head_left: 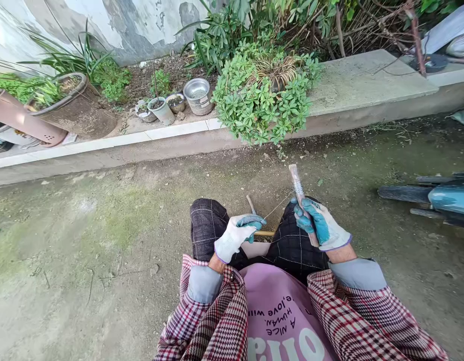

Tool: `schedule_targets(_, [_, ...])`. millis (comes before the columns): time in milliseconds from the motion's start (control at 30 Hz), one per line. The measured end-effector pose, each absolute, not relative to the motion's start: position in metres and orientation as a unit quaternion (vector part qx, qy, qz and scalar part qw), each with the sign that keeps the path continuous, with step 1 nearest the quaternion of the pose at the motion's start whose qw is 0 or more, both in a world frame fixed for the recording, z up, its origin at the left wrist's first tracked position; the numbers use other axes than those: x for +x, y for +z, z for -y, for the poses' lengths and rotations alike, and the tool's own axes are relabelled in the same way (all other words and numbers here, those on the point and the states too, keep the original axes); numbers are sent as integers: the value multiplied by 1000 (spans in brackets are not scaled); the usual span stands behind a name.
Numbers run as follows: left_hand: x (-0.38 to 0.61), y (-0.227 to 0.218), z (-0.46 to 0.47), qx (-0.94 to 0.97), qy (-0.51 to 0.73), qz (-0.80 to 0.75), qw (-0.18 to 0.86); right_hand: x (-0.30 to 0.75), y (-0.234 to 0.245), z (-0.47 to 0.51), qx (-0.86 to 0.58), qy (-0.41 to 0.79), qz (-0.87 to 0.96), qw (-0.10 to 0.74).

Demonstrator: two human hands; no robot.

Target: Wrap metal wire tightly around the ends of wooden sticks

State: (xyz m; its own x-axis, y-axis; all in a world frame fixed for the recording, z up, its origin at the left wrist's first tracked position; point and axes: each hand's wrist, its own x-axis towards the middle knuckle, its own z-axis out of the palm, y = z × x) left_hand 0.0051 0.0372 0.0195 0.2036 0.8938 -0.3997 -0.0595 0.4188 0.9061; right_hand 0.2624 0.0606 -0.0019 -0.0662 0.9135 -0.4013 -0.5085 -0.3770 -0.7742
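Note:
My right hand [322, 223], in a white glove with a teal coated palm, is closed around a wooden stick [311, 237]. Near the stick's far end, thin silvery wire [298, 188] is wound in several turns. From there a single strand runs taut to my left hand [241, 231], gloved the same way, its fingers pinched on the wire. Just beyond the left hand a pale stick [250, 204] sticks out; I cannot tell whether that hand holds it. Between my knees a yellow bar [265, 233] shows in part.
Ahead runs a low tiled ledge [164, 131] with a bushy green plant [265, 95], a metal pot [197, 96], small pots and a large tilted planter [77, 108]. A teal object with dark protruding parts [446, 198] stands at the right. Packed earth [104, 240] surrounds me.

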Motion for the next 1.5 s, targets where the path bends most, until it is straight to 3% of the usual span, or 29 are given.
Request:
schedule_targets(333, [4,16,-38,402,306,-433,746,274,25,-57,-471,674,287,490])
schedule_targets(700, [12,29,-42,500,300,-481,655,273,20,-52,-498,673,280,470])
schedule_targets(1067, [10,9,-32,434,305,-492,690,270,9,-54,-527,666,293,438])
schedule_targets(1500, [10,20,-34,542,259,-424,677,264,17,-52,-541,655,327,414])
